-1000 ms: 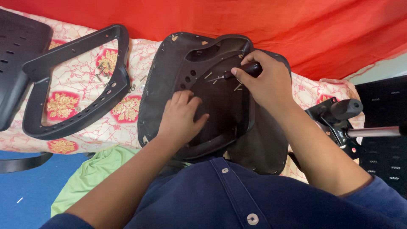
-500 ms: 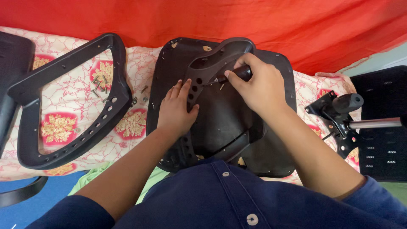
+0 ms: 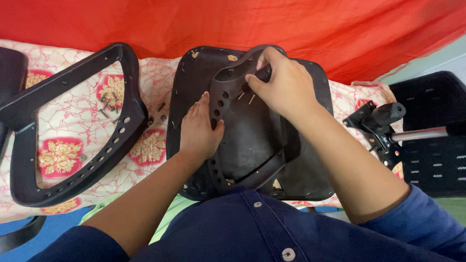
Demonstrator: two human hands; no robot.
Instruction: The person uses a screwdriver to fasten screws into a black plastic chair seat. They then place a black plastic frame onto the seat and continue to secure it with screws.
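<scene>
A black chair seat pan point(image 3: 194, 82) lies upside down on a flowered cloth. On top of it rests a black plastic frame with a row of holes point(image 3: 252, 145). My left hand point(image 3: 199, 128) presses flat on the frame's left edge, fingers spread. My right hand point(image 3: 284, 85) is closed around a dark tool handle point(image 3: 262, 73) at the frame's upper part. Two small screws point(image 3: 246, 97) stand on the frame just below that hand.
A black chair armrest frame point(image 3: 73, 140) lies at the left with several loose screws point(image 3: 108, 103) inside its opening. A chair mechanism with a metal gas rod point(image 3: 388, 127) sits at the right beside a black mesh part point(image 3: 437, 131). Red cloth hangs behind.
The view has shifted, so everything sits further right and lower in frame. My right hand stays on the tool near the frame's top; my left hand has slid up onto the frame's left edge.
</scene>
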